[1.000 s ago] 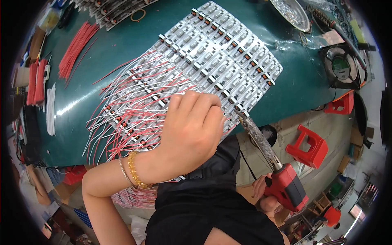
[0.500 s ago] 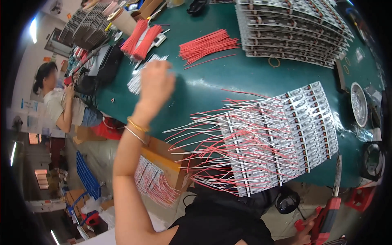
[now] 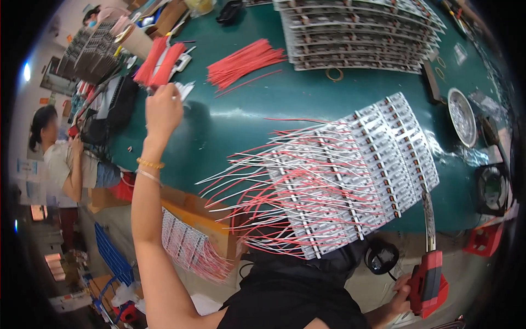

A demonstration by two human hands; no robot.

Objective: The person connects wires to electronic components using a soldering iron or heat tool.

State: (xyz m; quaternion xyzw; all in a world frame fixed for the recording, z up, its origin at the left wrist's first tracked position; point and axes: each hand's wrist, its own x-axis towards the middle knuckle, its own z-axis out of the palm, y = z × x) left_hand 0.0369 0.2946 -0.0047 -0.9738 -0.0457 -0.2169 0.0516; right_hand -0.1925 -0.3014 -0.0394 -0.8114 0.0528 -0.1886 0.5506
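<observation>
At the far left of the table, my left hand [image 3: 164, 112] is raised with its fingers curled closed around a bundle of short white wires [image 3: 186, 90]. Only one end of that bundle shows beside the fingers. Low on the right, my right hand [image 3: 402, 295] grips a red-and-black soldering gun [image 3: 427, 285] with a long metal shaft. The shaft points up toward the right edge of a panel of joined circuit boards [image 3: 378, 159]. Red and white wires [image 3: 246, 192] fan out leftward from this panel, which lies tilted at the table's near edge.
Loose red wires [image 3: 244, 63] lie beyond the panel, and red wire bundles [image 3: 159, 63] stand near my left hand. Stacked boards [image 3: 356, 38] rise at the back. A metal dish [image 3: 462, 118] sits at right. A person [image 3: 66, 153] works at left, near a box [image 3: 205, 216].
My left hand has moved left and its fingers have closed on the white wires. My right hand has lifted the soldering gun farther into view. The whole view has shifted slightly.
</observation>
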